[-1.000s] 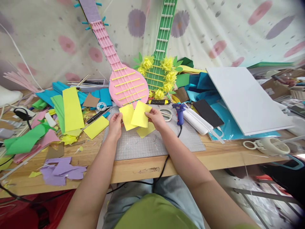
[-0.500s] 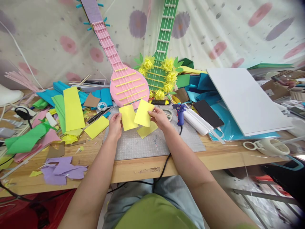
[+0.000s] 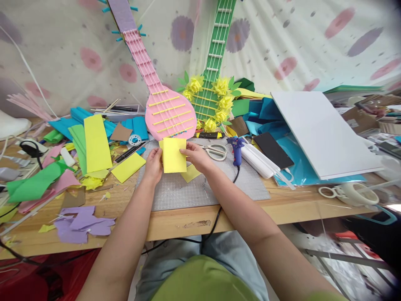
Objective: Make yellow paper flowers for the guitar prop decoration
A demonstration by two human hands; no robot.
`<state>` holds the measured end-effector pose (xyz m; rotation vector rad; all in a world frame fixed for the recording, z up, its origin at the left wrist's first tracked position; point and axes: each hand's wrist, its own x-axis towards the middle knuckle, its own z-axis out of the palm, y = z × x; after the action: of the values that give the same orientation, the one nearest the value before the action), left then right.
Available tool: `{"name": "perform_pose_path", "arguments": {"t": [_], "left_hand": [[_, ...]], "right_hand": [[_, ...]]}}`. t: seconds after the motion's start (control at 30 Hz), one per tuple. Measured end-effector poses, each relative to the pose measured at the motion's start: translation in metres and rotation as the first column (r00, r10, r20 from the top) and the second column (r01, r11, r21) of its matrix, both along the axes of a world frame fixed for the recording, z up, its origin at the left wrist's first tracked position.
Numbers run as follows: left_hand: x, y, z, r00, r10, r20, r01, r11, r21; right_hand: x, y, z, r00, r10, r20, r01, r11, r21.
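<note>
My right hand (image 3: 196, 156) pinches a yellow paper rectangle (image 3: 174, 155) by its right edge, thumb in front. Behind it is a second yellow piece, mostly covered, whose left edge is gripped by my left hand (image 3: 154, 164). The two sheets overlap almost fully above the grey cutting mat (image 3: 178, 198). On the mat below lies another yellow piece (image 3: 191, 174), partly hidden by the held sheets. White-handled scissors (image 3: 219, 152) rest just beyond my right hand. A pink paper guitar-like instrument (image 3: 169, 115) leans upright behind the sheets.
A blue glue gun (image 3: 237, 152) stands right of the mat, its black cord running over the table edge. Yellow flowers trim a green instrument (image 3: 215, 54). Coloured paper scraps (image 3: 83, 225) crowd the left; a white board (image 3: 322, 133) and tape roll (image 3: 360, 193) lie right.
The sheets were side by side at differing tilts. My right hand has moved left, bringing its sheet upright over the other one. More of the scissors now shows.
</note>
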<state>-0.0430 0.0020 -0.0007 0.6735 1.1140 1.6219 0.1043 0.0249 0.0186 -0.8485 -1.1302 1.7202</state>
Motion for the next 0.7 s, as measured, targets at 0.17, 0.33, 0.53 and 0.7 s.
{"name": "perform_pose_path", "arguments": {"t": [0.17,0.33,0.53,0.7], "left_hand": [[0.002,-0.003,0.004,0.997,-0.062,0.04,0.062,0.998,-0.004],[0.001,-0.003,0.003,0.998,-0.037,0.053,0.039,0.999,-0.031],[-0.008,-0.001,-0.001,0.994,0.105,-0.033,-0.107,0.993,-0.056],[-0.02,-0.001,0.003,0.994,0.108,-0.012,-0.109,0.99,-0.087]], "right_hand": [[-0.012,-0.001,0.007,0.993,-0.092,0.077,0.095,0.995,-0.032],[-0.021,0.001,0.01,0.975,-0.121,0.185,0.115,0.993,0.041],[-0.022,0.007,0.009,0.949,-0.163,0.269,0.135,0.984,0.118],[-0.022,0.007,0.006,0.967,-0.163,0.197,0.165,0.986,0.007]]}}
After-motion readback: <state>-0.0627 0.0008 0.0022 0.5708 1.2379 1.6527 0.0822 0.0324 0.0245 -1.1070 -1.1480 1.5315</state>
